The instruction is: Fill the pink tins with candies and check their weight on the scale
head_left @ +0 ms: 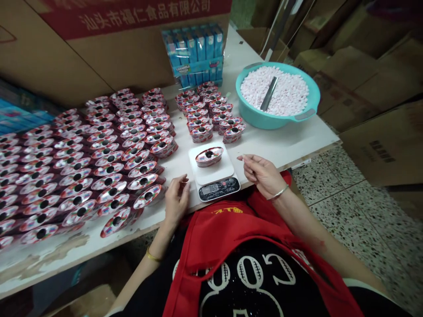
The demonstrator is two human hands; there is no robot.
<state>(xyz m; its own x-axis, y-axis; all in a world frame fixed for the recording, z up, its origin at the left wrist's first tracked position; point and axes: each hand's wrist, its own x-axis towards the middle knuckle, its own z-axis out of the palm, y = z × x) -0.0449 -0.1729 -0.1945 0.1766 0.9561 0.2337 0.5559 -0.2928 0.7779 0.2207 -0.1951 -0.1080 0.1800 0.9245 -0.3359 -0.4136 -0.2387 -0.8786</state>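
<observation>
One small oval tin (pixel 209 156) with a dark round hole in its top stands on the white plate of a kitchen scale (pixel 218 169), whose display is lit. Left of the scale, my left hand (pixel 176 198) rests at the table edge with fingers curled and apart, holding nothing. My right hand (pixel 262 174) is to the right of the scale, its thumb and fingertips pinched together; whatever they hold, if anything, is too small to make out. Neither hand touches the tin.
Many similar tins (pixel 109 169) stand in rows on the left, with a smaller group (pixel 201 132) behind the scale. A teal basin (pixel 264 121) of small white candies holds a metal scoop (pixel 269 93). Blue packs (pixel 198 53) stand before a large carton (pixel 132 48).
</observation>
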